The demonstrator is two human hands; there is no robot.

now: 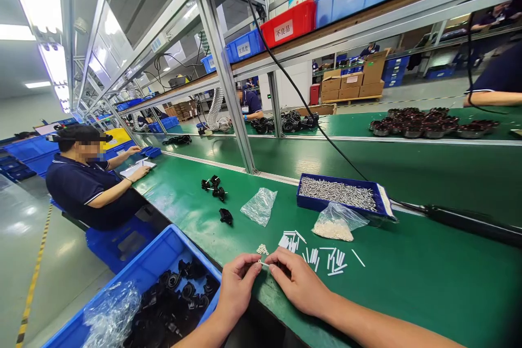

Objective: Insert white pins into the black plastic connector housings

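Over the near edge of the green bench, my left hand (237, 287) pinches a tiny cream ring (260, 261) between thumb and forefinger. My right hand (300, 284) grips a short white pin (265, 265), its end meeting the ring; whether the pin has entered the hole, I cannot tell. Just beyond my fingertips lies a small pile of cream rings (262, 249). Loose white pins (289, 241) are spread to the right of it, and more pins (336, 261) lie past my right hand. A clear bag of cream rings (334, 223) rests behind them.
A blue tray of metal pins (338, 194) stands behind the bag. An empty-looking clear bag (259, 206) and black parts (215, 187) lie further left. Below the bench edge is a blue crate (179, 236) of black parts. A co-worker (87, 179) sits at far left. A black cable (302, 98) hangs across.
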